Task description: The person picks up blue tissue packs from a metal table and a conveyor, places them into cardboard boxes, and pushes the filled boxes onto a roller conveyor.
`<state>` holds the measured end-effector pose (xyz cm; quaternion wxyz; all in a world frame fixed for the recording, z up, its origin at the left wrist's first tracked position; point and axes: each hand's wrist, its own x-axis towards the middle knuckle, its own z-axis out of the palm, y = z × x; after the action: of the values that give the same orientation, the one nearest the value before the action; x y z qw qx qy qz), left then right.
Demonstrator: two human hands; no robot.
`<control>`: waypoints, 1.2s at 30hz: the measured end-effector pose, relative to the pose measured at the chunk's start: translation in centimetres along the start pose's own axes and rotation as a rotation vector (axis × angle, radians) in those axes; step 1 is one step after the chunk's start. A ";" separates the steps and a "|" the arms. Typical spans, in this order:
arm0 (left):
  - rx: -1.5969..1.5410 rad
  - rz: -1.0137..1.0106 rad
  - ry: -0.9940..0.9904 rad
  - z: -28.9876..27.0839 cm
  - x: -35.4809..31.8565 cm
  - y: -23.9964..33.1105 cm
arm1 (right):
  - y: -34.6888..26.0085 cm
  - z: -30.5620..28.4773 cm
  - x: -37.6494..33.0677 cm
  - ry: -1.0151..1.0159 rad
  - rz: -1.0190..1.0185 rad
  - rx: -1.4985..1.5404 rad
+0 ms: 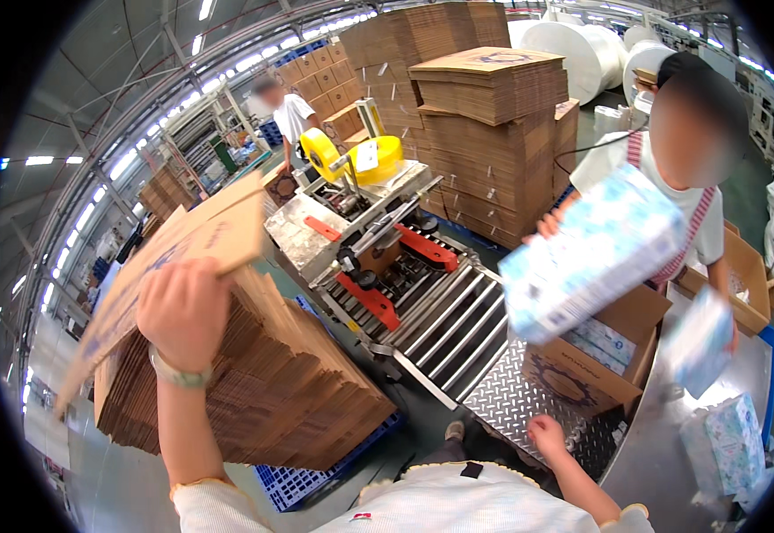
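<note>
Flattened brown cardboard box blank lifts off the tall stack of folded brown cartons at nine o'clock, pinched in the left hand.
Right hand rests half-open, empty, on the diamond-plate steel table at five o'clock. Judged step: pulling one blank; next it needs both hands to square it open. Beyond, the open brown carton, roller conveyor and a co-worker's pale-blue tissue pack crowd two o'clock.

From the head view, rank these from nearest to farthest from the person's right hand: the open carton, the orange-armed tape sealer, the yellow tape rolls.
From the right hand:
1. Open carton, just above on the checker plate.
2. Orange-armed tape sealer, up-left over the rollers.
3. Yellow tape rolls, farthest, atop the machine.
</note>
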<state>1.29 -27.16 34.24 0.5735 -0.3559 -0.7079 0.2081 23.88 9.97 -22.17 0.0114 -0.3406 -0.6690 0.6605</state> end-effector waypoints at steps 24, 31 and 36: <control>-1.792 -1.238 -0.618 14.8 -6.2 43.1 | -22.5 -4.4 -18.2 0.223 -0.217 -0.744; -2.272 -1.199 -0.488 14.8 -12.1 41.4 | -21.2 -8.2 -16.3 0.067 0.041 -0.694; -2.368 -1.017 -0.567 14.0 -11.6 37.6 | -21.7 -7.8 -18.3 0.072 -0.040 -0.961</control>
<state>-1.19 -9.40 -3.49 -0.2363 -0.2794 -0.6092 -0.7035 31.97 10.51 6.14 -0.1116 -0.3169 -0.9041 0.2641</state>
